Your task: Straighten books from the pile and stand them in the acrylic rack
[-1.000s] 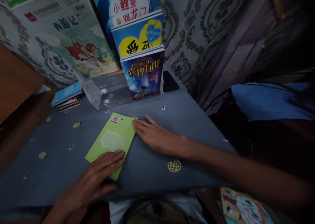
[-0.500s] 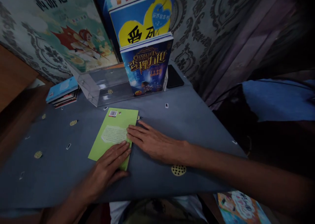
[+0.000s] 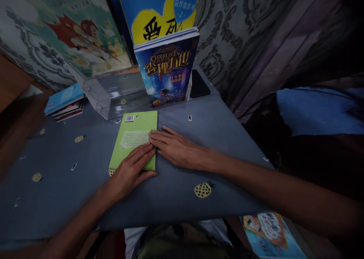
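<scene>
A light green book (image 3: 140, 123) lies on the table with a barcode and a pale text panel facing up. My left hand (image 3: 132, 170) rests flat over its lower right part, fingers stretched out and thumb apart. From the right, my right hand (image 3: 179, 148) reaches across the book's right edge, its fingers extended and the fingertips on the cover near the text panel. The fingertips of both hands meet or nearly meet there. Some of the cover is hidden under the hands.
Behind the book stands a clear acrylic rack (image 3: 99, 99) with a blue Charlie IX book (image 3: 169, 71) and others upright. A black phone (image 3: 200, 83) lies beside it. A book stack (image 3: 65, 101) sits at left; another book (image 3: 270, 232) lies below the table's edge.
The green book has turned slightly and sits straighter, with both hands still on it. My right hand reaches closer to my left fingertips. The whole view has shifted a little.
</scene>
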`<state>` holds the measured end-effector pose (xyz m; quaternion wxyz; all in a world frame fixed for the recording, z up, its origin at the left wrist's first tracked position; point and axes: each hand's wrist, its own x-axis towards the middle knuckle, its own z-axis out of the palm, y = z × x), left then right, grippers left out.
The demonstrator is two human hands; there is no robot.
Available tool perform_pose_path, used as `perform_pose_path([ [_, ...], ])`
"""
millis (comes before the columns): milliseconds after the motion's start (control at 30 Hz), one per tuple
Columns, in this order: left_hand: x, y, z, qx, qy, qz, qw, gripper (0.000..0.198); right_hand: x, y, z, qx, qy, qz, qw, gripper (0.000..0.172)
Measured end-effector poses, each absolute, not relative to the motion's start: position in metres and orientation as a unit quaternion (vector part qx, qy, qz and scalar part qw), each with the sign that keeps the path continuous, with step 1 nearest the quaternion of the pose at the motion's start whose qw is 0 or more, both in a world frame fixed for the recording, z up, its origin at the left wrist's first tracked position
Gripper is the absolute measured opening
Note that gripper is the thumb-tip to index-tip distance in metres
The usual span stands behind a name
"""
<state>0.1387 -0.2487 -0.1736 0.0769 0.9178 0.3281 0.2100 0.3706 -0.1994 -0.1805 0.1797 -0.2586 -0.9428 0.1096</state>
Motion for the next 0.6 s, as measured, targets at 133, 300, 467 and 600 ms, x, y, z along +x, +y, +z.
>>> perform_pose_path([
  [133,0.134,-0.251,-0.166,0.922,0.321,0.194,0.091,0.057,0.370,-0.200,-0.179,-0.260,-0.942,0.113,0.178,0.043],
  [300,0.131,-0.256,-0.161,0.931,0.303,0.198,0.042,0.051,0.370,-0.199,-0.178,-0.256,-0.944,0.119,0.171,0.040],
  [467,0.136,-0.261,-0.161,0.935,0.285,0.204,-0.058,0.044,0.367,-0.205,-0.179,-0.250,-0.944,0.114,0.181,0.038],
  [600,0.141,-0.264,-0.163,0.931,0.290,0.194,-0.110,0.034,0.365,-0.212,-0.180,-0.231,-0.944,0.123,0.202,0.038],
])
